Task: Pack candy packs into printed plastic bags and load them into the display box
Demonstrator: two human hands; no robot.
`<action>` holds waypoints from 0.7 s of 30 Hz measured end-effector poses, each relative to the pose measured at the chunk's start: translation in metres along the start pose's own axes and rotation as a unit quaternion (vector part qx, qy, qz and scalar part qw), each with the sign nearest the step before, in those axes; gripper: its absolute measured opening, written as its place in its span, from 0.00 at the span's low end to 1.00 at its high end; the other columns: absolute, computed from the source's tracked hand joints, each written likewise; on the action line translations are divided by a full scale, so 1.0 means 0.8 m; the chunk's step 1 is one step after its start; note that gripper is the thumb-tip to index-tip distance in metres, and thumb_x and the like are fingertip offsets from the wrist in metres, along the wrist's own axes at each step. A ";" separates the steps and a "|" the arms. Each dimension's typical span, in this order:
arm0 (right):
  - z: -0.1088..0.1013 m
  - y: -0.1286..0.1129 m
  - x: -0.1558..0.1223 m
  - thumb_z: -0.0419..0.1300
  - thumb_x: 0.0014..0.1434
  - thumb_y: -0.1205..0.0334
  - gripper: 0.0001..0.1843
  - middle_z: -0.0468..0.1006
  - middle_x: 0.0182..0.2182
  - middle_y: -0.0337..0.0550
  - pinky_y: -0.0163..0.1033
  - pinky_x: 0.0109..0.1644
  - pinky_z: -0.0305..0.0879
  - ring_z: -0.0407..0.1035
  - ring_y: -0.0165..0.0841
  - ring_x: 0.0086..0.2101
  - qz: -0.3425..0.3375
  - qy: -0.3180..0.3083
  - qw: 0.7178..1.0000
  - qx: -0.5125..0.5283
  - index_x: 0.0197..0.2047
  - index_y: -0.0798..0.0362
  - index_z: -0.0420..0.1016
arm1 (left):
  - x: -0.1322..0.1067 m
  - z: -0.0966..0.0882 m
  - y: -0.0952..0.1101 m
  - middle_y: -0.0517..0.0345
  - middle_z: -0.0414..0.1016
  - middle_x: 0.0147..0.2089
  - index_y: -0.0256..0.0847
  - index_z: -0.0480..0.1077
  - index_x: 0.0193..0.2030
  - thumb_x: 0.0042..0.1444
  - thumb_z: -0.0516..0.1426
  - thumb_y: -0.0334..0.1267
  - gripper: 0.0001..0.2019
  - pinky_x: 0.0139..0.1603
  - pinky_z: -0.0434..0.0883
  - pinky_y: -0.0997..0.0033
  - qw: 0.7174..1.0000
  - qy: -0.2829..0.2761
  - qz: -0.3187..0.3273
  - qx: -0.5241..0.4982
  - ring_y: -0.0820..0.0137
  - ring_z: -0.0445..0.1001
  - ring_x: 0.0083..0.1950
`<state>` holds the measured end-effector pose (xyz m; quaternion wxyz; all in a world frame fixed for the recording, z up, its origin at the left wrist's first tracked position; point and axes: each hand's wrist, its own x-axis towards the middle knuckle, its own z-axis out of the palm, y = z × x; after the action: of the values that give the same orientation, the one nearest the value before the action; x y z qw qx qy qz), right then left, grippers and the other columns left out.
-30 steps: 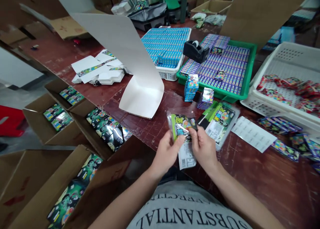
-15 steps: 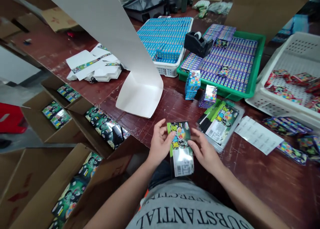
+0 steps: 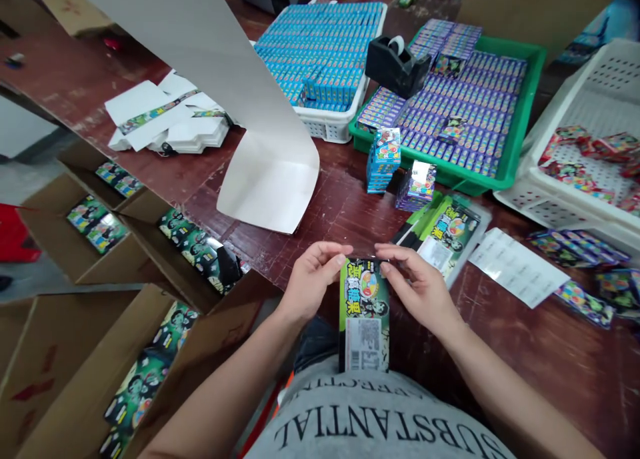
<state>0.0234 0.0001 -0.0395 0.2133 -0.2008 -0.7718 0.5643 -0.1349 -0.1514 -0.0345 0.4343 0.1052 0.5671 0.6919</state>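
Observation:
A green-and-black printed packet (image 3: 364, 312) in a clear sleeve, with a white barcode label on its lower half, stands upright at the table's near edge against my shirt. My left hand (image 3: 311, 279) pinches the packet's top left corner with curled fingers. My right hand (image 3: 419, 287) pinches the top right corner. Just right of my hands lies a stack of like packets (image 3: 445, 232) in clear sleeves. Two small piles of little boxes, blue (image 3: 383, 160) and purple (image 3: 418, 185), stand beyond it.
A white basket of blue boxes (image 3: 327, 122), a green tray of purple boxes (image 3: 520, 125) with a black tape dispenser (image 3: 395, 65), and a white crate (image 3: 560, 212) line the back. A bent white card sheet (image 3: 260, 145) rises left. Open cartons of packets (image 3: 150, 372) stand below left. A label sheet (image 3: 515, 265) lies right.
The packet has been turned upright and brought nearer my body; both hands moved from its sides to its top corners. The view tilted down a little.

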 end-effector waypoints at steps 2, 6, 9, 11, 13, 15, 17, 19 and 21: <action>0.001 -0.007 0.003 0.59 0.68 0.61 0.18 0.80 0.54 0.44 0.52 0.61 0.69 0.74 0.37 0.54 -0.022 -0.003 0.999 -0.028 0.61 0.42 0.73 | 0.000 0.001 0.007 0.54 0.81 0.51 0.45 0.73 0.54 0.56 0.68 0.41 0.19 0.42 0.76 0.69 1.000 0.002 -0.018 0.003 0.70 0.78 0.43; -0.003 -0.022 0.014 0.64 0.64 0.56 0.07 0.83 0.45 0.42 0.48 0.54 0.73 0.77 0.37 0.47 -0.002 -0.029 0.999 -0.041 0.44 0.45 0.83 | 0.002 0.001 0.024 0.53 0.81 0.44 0.39 0.79 0.44 0.59 0.64 0.47 0.14 0.42 0.74 0.71 0.992 -0.050 -0.036 0.114 0.71 0.77 0.41; -0.004 -0.032 0.027 0.67 0.60 0.50 0.11 0.84 0.38 0.42 0.44 0.43 0.75 0.78 0.35 0.38 0.113 -0.024 0.993 -0.015 0.40 0.48 0.82 | 0.012 0.003 0.035 0.57 0.81 0.37 0.38 0.79 0.39 0.57 0.66 0.42 0.09 0.39 0.71 0.73 0.976 -0.066 0.000 0.207 0.74 0.75 0.35; -0.005 -0.037 0.034 0.68 0.58 0.48 0.14 0.84 0.35 0.42 0.41 0.37 0.73 0.76 0.34 0.33 0.169 -0.023 0.985 0.002 0.39 0.50 0.82 | 0.021 0.004 0.040 0.58 0.80 0.35 0.38 0.78 0.37 0.56 0.65 0.38 0.06 0.39 0.71 0.73 0.968 -0.078 0.015 0.237 0.74 0.75 0.34; -0.008 -0.042 0.038 0.69 0.57 0.48 0.15 0.84 0.33 0.42 0.39 0.35 0.72 0.76 0.33 0.31 0.187 -0.028 0.982 0.004 0.37 0.51 0.82 | 0.029 0.001 0.044 0.58 0.81 0.34 0.38 0.77 0.36 0.57 0.64 0.38 0.05 0.39 0.71 0.73 0.962 -0.099 0.017 0.254 0.74 0.76 0.34; -0.012 -0.045 0.036 0.68 0.58 0.48 0.14 0.85 0.34 0.42 0.40 0.38 0.73 0.76 0.34 0.33 0.177 -0.049 0.983 -0.005 0.36 0.50 0.83 | 0.032 -0.004 0.048 0.56 0.82 0.36 0.38 0.79 0.36 0.57 0.65 0.39 0.06 0.41 0.72 0.71 0.953 -0.131 0.017 0.271 0.72 0.78 0.37; -0.018 -0.046 0.029 0.66 0.61 0.47 0.13 0.85 0.39 0.42 0.40 0.41 0.74 0.77 0.34 0.37 0.151 -0.086 0.985 0.001 0.38 0.48 0.84 | 0.031 -0.010 0.053 0.54 0.84 0.41 0.39 0.80 0.38 0.59 0.64 0.40 0.07 0.46 0.74 0.69 0.944 -0.171 0.019 0.281 0.70 0.80 0.42; -0.025 -0.047 0.025 0.61 0.66 0.47 0.14 0.83 0.46 0.43 0.40 0.41 0.75 0.78 0.34 0.41 0.122 -0.136 0.983 0.013 0.41 0.45 0.85 | 0.027 -0.015 0.057 0.53 0.84 0.47 0.40 0.80 0.39 0.60 0.64 0.41 0.07 0.50 0.74 0.67 0.937 -0.207 0.032 0.281 0.68 0.81 0.47; -0.036 -0.050 0.035 0.58 0.68 0.48 0.15 0.81 0.48 0.43 0.41 0.43 0.76 0.78 0.35 0.44 0.075 -0.193 0.978 -0.005 0.42 0.44 0.84 | 0.024 -0.016 0.063 0.53 0.83 0.47 0.39 0.80 0.35 0.58 0.66 0.42 0.08 0.49 0.74 0.68 0.926 -0.222 0.070 0.298 0.67 0.81 0.47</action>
<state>0.0139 0.0269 0.0096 0.0165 -0.1465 -0.7840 0.6030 -0.1789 -0.1456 -0.0016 0.4483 0.4200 0.6273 0.4786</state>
